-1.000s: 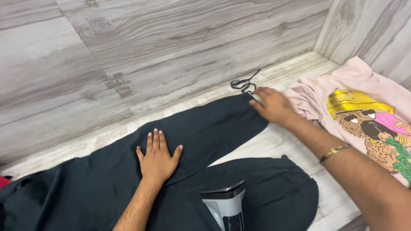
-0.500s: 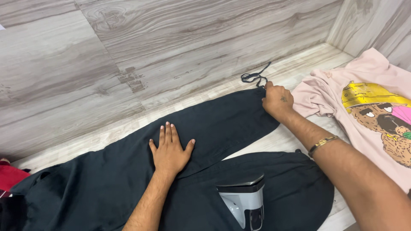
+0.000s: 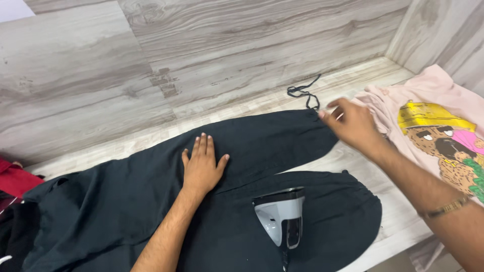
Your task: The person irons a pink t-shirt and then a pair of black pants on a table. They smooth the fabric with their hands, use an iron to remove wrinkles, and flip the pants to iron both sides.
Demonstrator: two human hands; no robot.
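Black pants lie spread out on the pale wooden table. The left hand presses flat on one leg, fingers spread, gripping nothing. The right hand touches that leg's hem by the black string, fingers loose, beside a pink shirt.

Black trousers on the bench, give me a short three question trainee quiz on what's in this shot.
1. True or false: the left hand lies flat, palm down, on the black trousers.
2. What is the right hand nearest to? A) the trouser-leg hem with its black drawstring B) the red cloth C) the wall
3. Name the appliance standing upright on the trousers near the camera.

Key
1. True
2. A
3. A grey and white clothes iron, beside the pink printed T-shirt side.
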